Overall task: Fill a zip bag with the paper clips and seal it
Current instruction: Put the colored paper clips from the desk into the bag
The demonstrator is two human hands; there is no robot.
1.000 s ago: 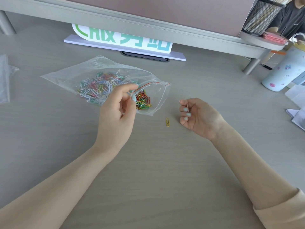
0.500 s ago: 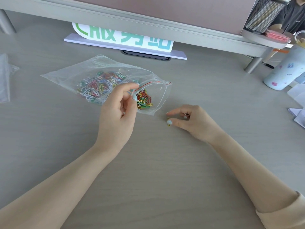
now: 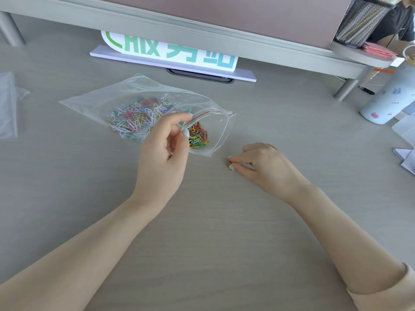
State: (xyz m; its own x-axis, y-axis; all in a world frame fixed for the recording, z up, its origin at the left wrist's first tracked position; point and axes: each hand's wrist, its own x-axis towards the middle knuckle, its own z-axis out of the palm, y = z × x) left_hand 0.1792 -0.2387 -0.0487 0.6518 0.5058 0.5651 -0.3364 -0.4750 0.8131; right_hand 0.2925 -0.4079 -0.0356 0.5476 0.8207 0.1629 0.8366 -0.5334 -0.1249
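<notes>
A clear zip bag with a red seal strip lies on the desk, holding several coloured paper clips. My left hand pinches the upper lip of the bag's mouth between thumb and forefinger, keeping it lifted open. A small pile of clips lies just inside the mouth. To the right of the bag, my right hand rests on the desk and pinches a yellow paper clip with thumb and forefinger tips. Part of that clip is hidden by the fingers.
A green-lettered sign stands behind the bag under a raised shelf. More clear plastic lies at the left edge. A pale bottle, white papers and a mesh pen cup are at the right.
My right hand turned palm down, moved left to the yellow clip on the desk and closed its fingertips on it. The left hand and bag stayed put.
</notes>
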